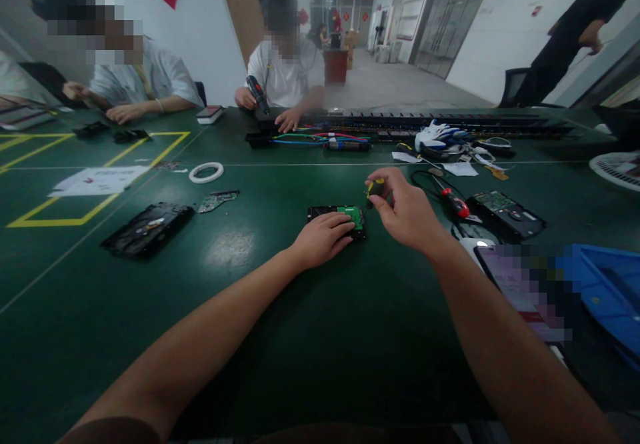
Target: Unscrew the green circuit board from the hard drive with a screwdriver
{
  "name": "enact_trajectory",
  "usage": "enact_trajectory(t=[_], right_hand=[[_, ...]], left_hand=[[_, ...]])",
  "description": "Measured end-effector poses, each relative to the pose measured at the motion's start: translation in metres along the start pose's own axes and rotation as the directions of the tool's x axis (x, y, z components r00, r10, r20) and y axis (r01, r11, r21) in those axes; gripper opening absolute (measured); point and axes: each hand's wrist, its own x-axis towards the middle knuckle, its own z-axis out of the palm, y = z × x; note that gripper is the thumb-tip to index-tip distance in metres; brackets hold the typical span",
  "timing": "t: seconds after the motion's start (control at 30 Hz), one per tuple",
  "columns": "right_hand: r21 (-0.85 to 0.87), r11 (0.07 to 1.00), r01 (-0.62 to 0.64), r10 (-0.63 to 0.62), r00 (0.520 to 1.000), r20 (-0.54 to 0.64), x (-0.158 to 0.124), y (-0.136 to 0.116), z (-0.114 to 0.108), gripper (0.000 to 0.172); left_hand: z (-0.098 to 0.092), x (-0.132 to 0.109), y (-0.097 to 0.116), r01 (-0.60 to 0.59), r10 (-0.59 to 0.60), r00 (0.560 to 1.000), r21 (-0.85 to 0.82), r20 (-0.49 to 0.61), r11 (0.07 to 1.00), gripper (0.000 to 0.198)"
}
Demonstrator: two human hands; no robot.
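A hard drive (357, 216) with a green circuit board on top lies on the green table before me. My left hand (324, 236) holds it down, fingers over its upper face and thumb along the near edge. Between thumb and fingers, my right hand (400, 205) grips a small yellow-and-black screwdriver (375, 192), tilted with its lower end by the drive's right side. Whether the tip touches the drive cannot be made out. To the right lie a red-and-black screwdriver (455, 203) and another hard drive (506, 213).
Left of me are a black drive casing (150, 228), a loose circuit board (218, 200) and a tape roll (206, 173). A phone-like screen (515, 284) and blue bin (600, 284) stand right. Gloves (440, 139) lie farther back. Across the table, a person holds a power screwdriver (257, 93).
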Motion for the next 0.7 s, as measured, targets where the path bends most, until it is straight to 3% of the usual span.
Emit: enact_trajectory(t=[0.1, 0.3, 0.5, 0.7], right_hand=[[0.021, 1.000, 0.011, -0.012, 0.998, 0.054, 0.003, -0.005, -0.005, 0.032], [-0.050, 0.992, 0.116, -0.115, 0.993, 0.030, 0.014, -0.015, -0.010, 0.010], [-0.031, 0.991, 0.129, -0.123, 0.980, 0.156, 0.017, -0.025, -0.017, 0.026], [-0.090, 0.995, 0.043, -0.031, 0.991, 0.132, 0.016, -0.022, -0.019, 0.029]], left_hand=[[0.000, 0.000, 0.000, 0.000, 0.000, 1.000, 0.004, 0.000, 1.000, 0.036], [0.001, -0.001, -0.001, 0.000, 0.000, 1.000, 0.027, -0.001, 1.000, 0.037], [-0.001, 0.000, 0.000, 0.008, -0.008, 1.000, 0.027, -0.002, 1.000, 0.037], [0.001, -0.001, -0.001, 0.019, -0.019, 1.000, 0.019, 0.017, 1.000, 0.037]])
